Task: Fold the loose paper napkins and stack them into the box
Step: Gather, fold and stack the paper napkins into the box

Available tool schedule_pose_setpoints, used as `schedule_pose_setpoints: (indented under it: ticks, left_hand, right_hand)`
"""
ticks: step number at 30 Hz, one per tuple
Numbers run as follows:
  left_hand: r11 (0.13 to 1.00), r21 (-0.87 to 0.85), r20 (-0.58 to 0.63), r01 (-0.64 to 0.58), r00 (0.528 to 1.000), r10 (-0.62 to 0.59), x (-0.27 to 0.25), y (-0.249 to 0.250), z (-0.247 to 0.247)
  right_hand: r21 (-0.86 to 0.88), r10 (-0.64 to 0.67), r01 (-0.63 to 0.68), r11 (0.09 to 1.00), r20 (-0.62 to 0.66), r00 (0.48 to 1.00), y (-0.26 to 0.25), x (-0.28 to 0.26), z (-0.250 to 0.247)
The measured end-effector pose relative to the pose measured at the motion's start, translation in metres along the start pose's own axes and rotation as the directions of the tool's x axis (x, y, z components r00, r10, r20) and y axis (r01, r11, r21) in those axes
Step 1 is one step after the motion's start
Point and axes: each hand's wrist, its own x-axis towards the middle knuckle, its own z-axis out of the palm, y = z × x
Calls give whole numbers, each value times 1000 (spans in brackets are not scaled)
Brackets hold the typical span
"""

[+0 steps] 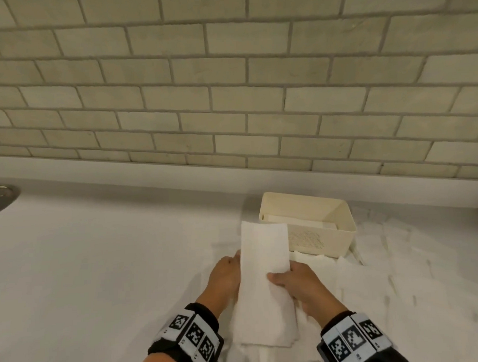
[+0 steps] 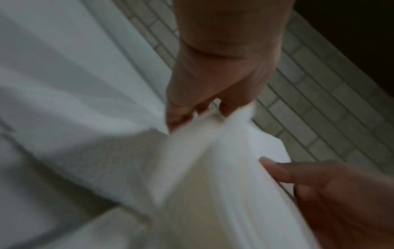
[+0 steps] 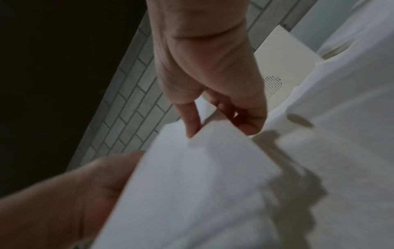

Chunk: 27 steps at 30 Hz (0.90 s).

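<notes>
A long white paper napkin (image 1: 264, 283), folded into a narrow strip, is held above the counter in front of a cream box (image 1: 340, 231). My left hand (image 1: 227, 276) grips its left edge (image 2: 213, 134), with the fingers behind the paper. My right hand (image 1: 298, 284) pinches the right edge, thumb on top (image 3: 193, 124). Folded napkins (image 1: 301, 224) lie flat inside the box. Both wrist views are blurred.
More loose white napkins (image 1: 371, 279) are spread on the white counter (image 1: 100, 267) to the right of the hands and in front of the box. A tiled wall (image 1: 229, 100) stands behind the box. A metal sink edge (image 1: 2, 197) shows at the far left.
</notes>
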Motion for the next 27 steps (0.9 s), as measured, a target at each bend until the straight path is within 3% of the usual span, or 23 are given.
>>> schedule_pose_setpoints:
  ticks: [3,6,8,11,14,16,20,24,27]
  left_hand:
    - [980,198,-99,10,995,10,5,-3,10]
    - [992,112,-93,66,994,-56,11,-5,14]
    - [993,22,-70,113,991,-111,12,-5,15]
    - [991,24,20,134,991,-134,11,-4,14]
    - [995,-49,91,90,992,-85,4,0,13]
    - [980,-193,149,42,989,-13,5,3,11]
    - [929,-362,153,-81,978,145,0,18,10]
    - [920,-347,193,-184,946,262,-9,33,20]
    - [846,-515,164,-134,954,251,-13,34,19]
  right_hand:
    - [-129,39,-60,990,-161,986,7,10,-3]
    - [-253,98,-137,958,-162,982,9,11,1]
    - [-276,112,-148,950,-143,983,6,12,2]
    - [-269,119,-150,952,-126,985,0,10,2]
    - [-177,48,-64,982,-93,994,0,10,2]
    - [-84,-38,31,996,-81,996,0,8,-2]
    - [165,-159,157,974,1,987,-7,3,-8]
    - [78,-339,334,939,48,940,-20,-3,-13]
    - [-57,-310,323,945,167,936,-27,-8,-30]
